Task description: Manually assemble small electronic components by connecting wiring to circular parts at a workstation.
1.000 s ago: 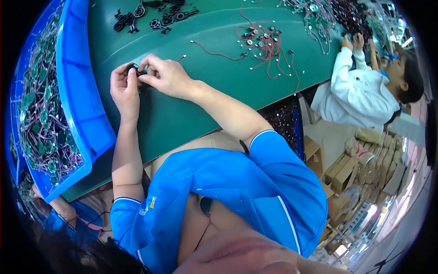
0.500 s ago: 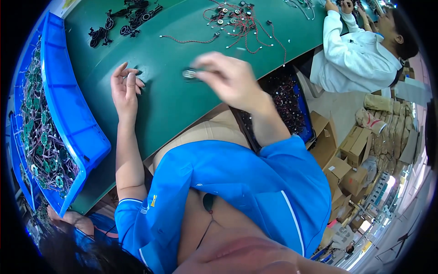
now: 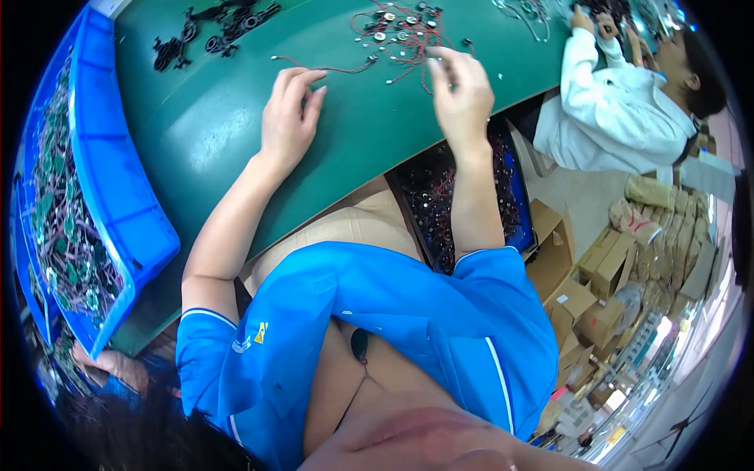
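- Left hand [image 3: 292,114]: above the desk [image 3: 212,188], half open, fingers loosely curled forward, thumb apart from them; the pads are turned away, so I cannot tell whether anything is held.
- Right hand [image 3: 462,94]: further to the right, partly open, thumb and fingers pointing at the wires; I cannot tell whether it touches or has hold of one.
- Wires [image 3: 412,35]: a tangled red heap with small round discs, just beyond the right hand's fingertips and slightly to their left; well apart from the left hand, forward and to its right.
- Loose wire [image 3: 345,71]: runs from just beyond the left hand's fingertips toward the heap, between the two hands; contact with the left fingers cannot be made out.
- Black parts [image 3: 167,53]: on the desk, beyond the left hand and to its left.
- Bin [image 3: 133,180]: blue, well to the left of the left hand, filled with green boards [image 3: 71,235] and their leads.
- Crate [image 3: 520,206]: lower than the desk, beneath the right forearm, holding small dark parts [image 3: 436,196].
- Co-worker [image 3: 613,118]: in white, well to the right of the right hand.
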### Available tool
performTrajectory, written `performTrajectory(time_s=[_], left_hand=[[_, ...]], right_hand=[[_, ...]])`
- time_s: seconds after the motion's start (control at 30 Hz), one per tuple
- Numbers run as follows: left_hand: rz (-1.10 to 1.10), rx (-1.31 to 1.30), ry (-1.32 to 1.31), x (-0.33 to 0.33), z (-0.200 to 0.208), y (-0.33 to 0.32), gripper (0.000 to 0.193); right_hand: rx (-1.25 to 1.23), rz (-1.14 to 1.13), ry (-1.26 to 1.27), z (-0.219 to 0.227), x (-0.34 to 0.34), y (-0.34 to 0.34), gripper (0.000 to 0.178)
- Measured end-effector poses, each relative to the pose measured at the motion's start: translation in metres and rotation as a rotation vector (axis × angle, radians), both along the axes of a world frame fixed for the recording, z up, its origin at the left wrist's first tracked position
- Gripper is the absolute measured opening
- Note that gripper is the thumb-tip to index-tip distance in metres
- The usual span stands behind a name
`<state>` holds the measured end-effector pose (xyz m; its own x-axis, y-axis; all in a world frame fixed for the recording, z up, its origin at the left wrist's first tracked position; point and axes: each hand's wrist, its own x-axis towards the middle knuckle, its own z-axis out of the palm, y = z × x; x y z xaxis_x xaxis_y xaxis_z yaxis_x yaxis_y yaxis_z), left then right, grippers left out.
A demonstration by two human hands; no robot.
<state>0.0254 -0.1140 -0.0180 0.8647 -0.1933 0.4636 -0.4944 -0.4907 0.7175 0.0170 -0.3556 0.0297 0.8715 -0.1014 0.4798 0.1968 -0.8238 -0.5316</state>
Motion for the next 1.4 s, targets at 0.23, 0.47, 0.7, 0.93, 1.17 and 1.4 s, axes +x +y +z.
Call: performTrajectory(time_s=[0.23, 0.47, 0.7, 0.93, 1.17, 1.4], left_hand=[[0.109, -0.037, 0.059, 0.002, -0.008, 0.025, 0.024], [0.367, 0.162, -0.184, 0.036, 0.008, 0.060, 0.021], [0.694, 0.606, 0.021, 0.108, 0.008, 0.089, 0.020], [0.444, 0.675, 0.349, 0.126, 0.026, 0.096, 0.023], [0.497, 0.199, 0.351, 0.116, 0.030, 0.099, 0.020], [0.419, -0.323, 0.142, 0.047, 0.034, 0.095, 0.022]], right_hand=[[-0.472, 0.192, -0.037, -0.038, 0.046, 0.043, 0.020], [-0.404, 0.295, 0.025, -0.023, 0.038, 0.044, 0.018], [0.597, 0.523, 0.544, -0.027, 0.017, 0.072, 0.023], [1.126, 0.666, 0.688, -0.027, 0.008, 0.079, 0.037], [1.171, 0.655, 0.634, -0.002, 0.027, 0.104, 0.042], [0.964, 0.659, 0.550, 0.019, 0.055, 0.150, 0.028]])
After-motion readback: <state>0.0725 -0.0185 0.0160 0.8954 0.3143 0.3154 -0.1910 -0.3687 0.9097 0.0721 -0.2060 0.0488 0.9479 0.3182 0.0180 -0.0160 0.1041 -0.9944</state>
